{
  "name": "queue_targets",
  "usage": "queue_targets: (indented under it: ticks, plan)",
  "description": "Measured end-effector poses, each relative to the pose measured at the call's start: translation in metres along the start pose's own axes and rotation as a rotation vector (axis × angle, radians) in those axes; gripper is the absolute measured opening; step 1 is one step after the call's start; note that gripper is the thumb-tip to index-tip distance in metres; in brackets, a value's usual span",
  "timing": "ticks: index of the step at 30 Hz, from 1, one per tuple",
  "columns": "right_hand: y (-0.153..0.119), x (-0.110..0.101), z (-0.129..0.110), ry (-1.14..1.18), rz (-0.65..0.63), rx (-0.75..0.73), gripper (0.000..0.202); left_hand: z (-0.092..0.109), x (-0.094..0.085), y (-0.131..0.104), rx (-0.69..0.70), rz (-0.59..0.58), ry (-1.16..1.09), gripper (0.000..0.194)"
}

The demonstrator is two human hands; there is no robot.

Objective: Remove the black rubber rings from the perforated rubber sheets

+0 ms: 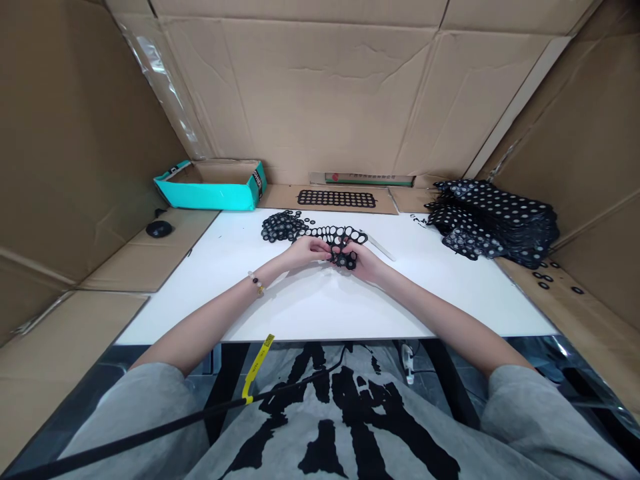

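Note:
Both hands meet over the middle of the white table, holding a black sheet full of round holes (334, 232). My left hand (306, 252) has its fingers closed on the sheet's lower left part. On the other side, my right hand (364, 261) pinches the bunched, folded end of the same sheet. Just left of the sheet lies a heap of small black rings (280, 227). A thin pale strip or tool (381, 247) rests on the table to the right of my right hand.
A teal-sided box (210, 195) stands at the back left. Another holed black sheet (337, 199) lies on cardboard behind the table (320, 307). A large stack of holed black sheets (505, 220) is at the right, with loose rings (544, 285) nearby. A black round object (159, 229) sits left.

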State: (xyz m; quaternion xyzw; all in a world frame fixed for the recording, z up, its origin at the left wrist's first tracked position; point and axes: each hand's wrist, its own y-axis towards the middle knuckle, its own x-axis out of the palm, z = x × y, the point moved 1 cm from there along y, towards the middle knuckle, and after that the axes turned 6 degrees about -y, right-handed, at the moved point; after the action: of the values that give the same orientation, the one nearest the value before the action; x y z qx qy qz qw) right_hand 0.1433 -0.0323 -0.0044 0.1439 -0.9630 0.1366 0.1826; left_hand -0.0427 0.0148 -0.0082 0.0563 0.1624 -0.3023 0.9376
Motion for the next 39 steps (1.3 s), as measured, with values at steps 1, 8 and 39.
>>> queue_targets:
  ticks: [1,8,39]
  plan:
    - [-0.001,0.000,0.000,-0.005,-0.016,0.006,0.021,0.001,0.001,-0.001,0.001,0.013,0.029,0.030]
    - [0.003,0.001,0.005,-0.179,0.063,-0.021,0.035,0.007,-0.002,0.001,0.037,0.125,0.264,0.026]
    - [0.025,-0.004,0.006,-0.292,0.111,-0.117,0.023,0.006,0.015,-0.001,-0.090,0.284,0.031,0.029]
